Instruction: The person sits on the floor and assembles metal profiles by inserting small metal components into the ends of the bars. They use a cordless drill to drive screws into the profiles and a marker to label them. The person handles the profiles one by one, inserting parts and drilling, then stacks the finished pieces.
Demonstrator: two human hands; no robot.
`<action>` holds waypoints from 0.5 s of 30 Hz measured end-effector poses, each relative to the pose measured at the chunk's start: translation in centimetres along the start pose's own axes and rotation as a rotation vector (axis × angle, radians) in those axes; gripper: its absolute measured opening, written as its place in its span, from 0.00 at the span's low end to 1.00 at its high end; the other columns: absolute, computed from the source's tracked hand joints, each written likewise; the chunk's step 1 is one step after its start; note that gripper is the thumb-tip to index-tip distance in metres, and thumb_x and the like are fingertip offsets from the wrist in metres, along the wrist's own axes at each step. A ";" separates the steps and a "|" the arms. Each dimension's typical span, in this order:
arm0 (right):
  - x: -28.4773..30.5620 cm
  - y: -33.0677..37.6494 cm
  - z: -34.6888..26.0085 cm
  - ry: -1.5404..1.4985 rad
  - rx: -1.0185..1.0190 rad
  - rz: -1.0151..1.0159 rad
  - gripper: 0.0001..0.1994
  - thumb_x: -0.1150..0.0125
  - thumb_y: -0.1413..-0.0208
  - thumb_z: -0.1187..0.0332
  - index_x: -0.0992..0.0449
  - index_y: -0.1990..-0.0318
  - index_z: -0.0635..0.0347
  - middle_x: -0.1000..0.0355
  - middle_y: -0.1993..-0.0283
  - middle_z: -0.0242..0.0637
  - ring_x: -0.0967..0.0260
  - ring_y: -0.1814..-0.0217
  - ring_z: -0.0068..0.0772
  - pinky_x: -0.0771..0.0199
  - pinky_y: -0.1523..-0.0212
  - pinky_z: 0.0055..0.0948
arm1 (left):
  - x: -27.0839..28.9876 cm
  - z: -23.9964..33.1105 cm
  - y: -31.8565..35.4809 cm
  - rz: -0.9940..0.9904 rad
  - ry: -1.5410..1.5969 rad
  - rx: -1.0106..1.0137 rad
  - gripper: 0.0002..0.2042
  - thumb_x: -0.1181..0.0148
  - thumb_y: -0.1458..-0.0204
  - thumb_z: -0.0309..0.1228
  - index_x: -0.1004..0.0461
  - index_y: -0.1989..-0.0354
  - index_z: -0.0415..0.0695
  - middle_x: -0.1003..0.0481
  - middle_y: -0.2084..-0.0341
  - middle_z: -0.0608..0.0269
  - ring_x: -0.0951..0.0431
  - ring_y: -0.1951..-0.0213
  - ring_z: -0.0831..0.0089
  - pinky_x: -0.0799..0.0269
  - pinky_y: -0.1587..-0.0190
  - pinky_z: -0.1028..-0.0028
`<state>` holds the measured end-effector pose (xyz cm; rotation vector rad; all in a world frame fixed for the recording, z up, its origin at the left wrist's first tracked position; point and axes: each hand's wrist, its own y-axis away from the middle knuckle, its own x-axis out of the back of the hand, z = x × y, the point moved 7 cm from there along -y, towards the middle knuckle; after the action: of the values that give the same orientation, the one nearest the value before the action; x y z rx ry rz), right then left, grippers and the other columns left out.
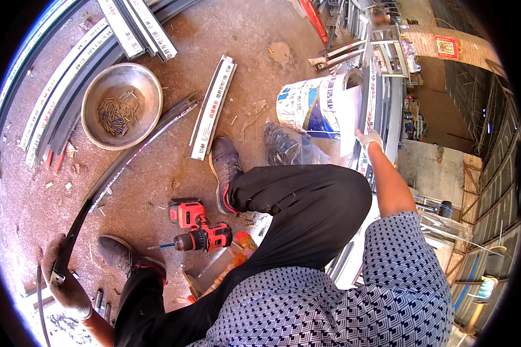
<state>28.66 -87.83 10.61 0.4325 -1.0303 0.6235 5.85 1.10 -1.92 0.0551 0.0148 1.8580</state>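
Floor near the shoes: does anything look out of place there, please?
The red drill sits on the floor, blue bit pointing toward the left shoe: slightly out of place underfoot. No damage is evident.

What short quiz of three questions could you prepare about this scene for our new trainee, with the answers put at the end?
1. True or false: the person's left hand holds one end of a long dark strip.

2. What lies in the round metal bowl?
a) folded cloths
b) thin metal pieces
c) a coil of wire

3. Fill in the missing colour: the bit in the red drill is mostly ____.

Key: 1. True. 2. b. 3. Blue.
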 end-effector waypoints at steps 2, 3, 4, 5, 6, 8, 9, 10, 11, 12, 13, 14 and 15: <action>0.2 0.3 -0.5 -0.100 -0.022 -0.022 0.43 0.27 0.52 0.42 0.28 0.40 0.73 0.26 0.40 0.58 0.26 0.37 0.53 0.27 0.38 0.43 | 0.2 0.1 0.1 -0.002 -0.026 0.000 0.33 0.67 0.32 0.54 0.30 0.41 0.34 0.27 0.42 0.42 0.26 0.39 0.50 0.43 0.28 0.50; 0.6 1.0 -0.6 -0.179 -0.022 -0.034 0.43 0.27 0.52 0.43 0.28 0.39 0.73 0.26 0.41 0.58 0.26 0.37 0.53 0.27 0.38 0.43 | 0.5 -0.1 0.1 0.000 -0.049 0.004 0.33 0.66 0.32 0.55 0.30 0.41 0.34 0.27 0.42 0.41 0.27 0.39 0.50 0.40 0.30 0.51; 0.6 1.3 -0.7 -0.257 -0.022 -0.046 0.43 0.26 0.52 0.43 0.28 0.39 0.73 0.25 0.41 0.58 0.26 0.38 0.52 0.27 0.39 0.43 | 0.7 -0.2 0.1 0.003 -0.073 0.008 0.34 0.66 0.32 0.55 0.30 0.41 0.34 0.27 0.42 0.41 0.27 0.39 0.50 0.38 0.31 0.52; -0.1 0.2 0.0 -0.301 -0.061 -0.054 0.43 0.24 0.53 0.43 0.28 0.40 0.73 0.25 0.42 0.57 0.25 0.40 0.50 0.27 0.39 0.42 | 0.9 -0.4 0.3 0.012 -0.061 0.021 0.34 0.66 0.33 0.55 0.30 0.41 0.34 0.27 0.42 0.41 0.27 0.39 0.50 0.38 0.31 0.52; -0.5 -0.6 1.0 -0.357 -0.066 -0.059 0.45 0.23 0.54 0.44 0.31 0.37 0.73 0.27 0.39 0.56 0.27 0.37 0.50 0.30 0.37 0.41 | 0.8 -0.5 0.2 0.019 -0.045 0.033 0.34 0.65 0.33 0.56 0.30 0.41 0.34 0.27 0.42 0.41 0.27 0.39 0.50 0.38 0.31 0.53; -1.0 -1.9 3.0 -0.467 -0.076 -0.066 0.51 0.21 0.55 0.44 0.36 0.32 0.73 0.31 0.34 0.55 0.32 0.31 0.49 0.35 0.33 0.41 | 0.4 -0.6 0.0 0.011 0.019 0.040 0.33 0.64 0.33 0.54 0.29 0.40 0.34 0.27 0.41 0.41 0.27 0.38 0.50 0.40 0.30 0.52; -1.2 -1.8 3.1 -0.513 -0.107 -0.079 0.53 0.21 0.55 0.44 0.39 0.29 0.71 0.33 0.31 0.54 0.36 0.28 0.48 0.38 0.30 0.42 | 0.2 -0.2 -0.1 0.001 0.055 0.034 0.32 0.62 0.33 0.53 0.29 0.40 0.33 0.27 0.41 0.41 0.28 0.38 0.49 0.41 0.29 0.51; -1.1 -1.5 3.3 -0.585 -0.099 -0.078 0.53 0.21 0.55 0.42 0.38 0.30 0.73 0.33 0.32 0.55 0.36 0.29 0.50 0.41 0.29 0.44 | 0.1 0.1 -0.2 -0.010 0.091 0.027 0.31 0.61 0.32 0.51 0.29 0.40 0.33 0.27 0.41 0.41 0.28 0.37 0.49 0.42 0.29 0.50; -1.1 -1.3 3.3 -0.655 -0.090 -0.047 0.50 0.22 0.54 0.42 0.36 0.33 0.73 0.29 0.36 0.53 0.31 0.35 0.48 0.34 0.34 0.43 | 0.1 0.2 -0.2 -0.017 0.088 0.019 0.31 0.61 0.32 0.51 0.29 0.40 0.33 0.27 0.41 0.41 0.28 0.37 0.49 0.42 0.29 0.50; -1.0 -1.2 3.8 -0.721 -0.083 -0.009 0.47 0.24 0.52 0.42 0.33 0.35 0.72 0.26 0.41 0.51 0.26 0.42 0.45 0.27 0.40 0.42 | 0.0 0.2 -0.3 -0.024 0.093 0.012 0.32 0.61 0.32 0.52 0.29 0.40 0.33 0.27 0.41 0.41 0.28 0.37 0.49 0.42 0.29 0.50; -1.3 -1.1 4.1 -0.886 -0.053 -0.075 0.43 0.26 0.50 0.42 0.31 0.38 0.71 0.24 0.46 0.48 0.25 0.48 0.43 0.24 0.47 0.40 | -0.1 0.2 -0.3 -0.032 0.099 0.005 0.32 0.62 0.32 0.52 0.29 0.40 0.33 0.27 0.41 0.41 0.28 0.37 0.49 0.42 0.29 0.51; -1.5 -0.8 4.4 -1.049 -0.022 -0.141 0.39 0.27 0.47 0.42 0.29 0.41 0.69 0.23 0.51 0.46 0.23 0.54 0.40 0.22 0.54 0.38 | -0.2 0.1 -0.3 -0.037 0.098 0.010 0.32 0.62 0.32 0.52 0.29 0.40 0.33 0.27 0.41 0.42 0.28 0.37 0.50 0.42 0.29 0.51; -1.5 -0.6 4.2 -1.213 0.016 -0.211 0.36 0.29 0.45 0.42 0.27 0.44 0.67 0.21 0.56 0.43 0.22 0.61 0.38 0.19 0.61 0.36 | -0.2 0.1 -0.3 -0.038 0.096 0.014 0.32 0.63 0.32 0.53 0.29 0.40 0.33 0.27 0.41 0.42 0.28 0.37 0.50 0.42 0.29 0.51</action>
<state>25.78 -91.16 11.16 0.9665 -2.0829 0.1184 6.21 0.99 -1.81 -0.0241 0.0949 1.8211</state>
